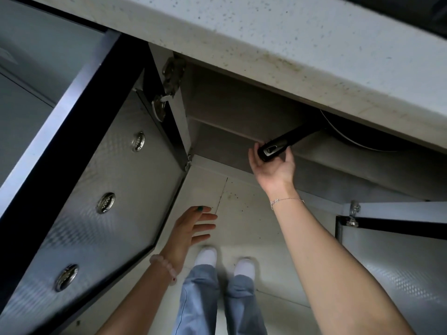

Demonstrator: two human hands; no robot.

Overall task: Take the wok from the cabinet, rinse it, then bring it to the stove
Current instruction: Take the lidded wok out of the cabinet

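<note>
The dark wok (358,135) sits inside the open cabinet under the counter, mostly hidden by the counter edge; only a curved piece of its rim and body shows. Its black handle (287,141) sticks out toward me. My right hand (273,169) is under the handle's end, fingers wrapping around it. My left hand (191,229) hangs free above the floor, fingers spread, holding nothing.
The left cabinet door (101,189) stands wide open with its hinges showing. The right door (396,257) is open too. A speckled pale countertop (290,44) overhangs the cabinet. My feet in white socks (225,258) stand on the tiled floor.
</note>
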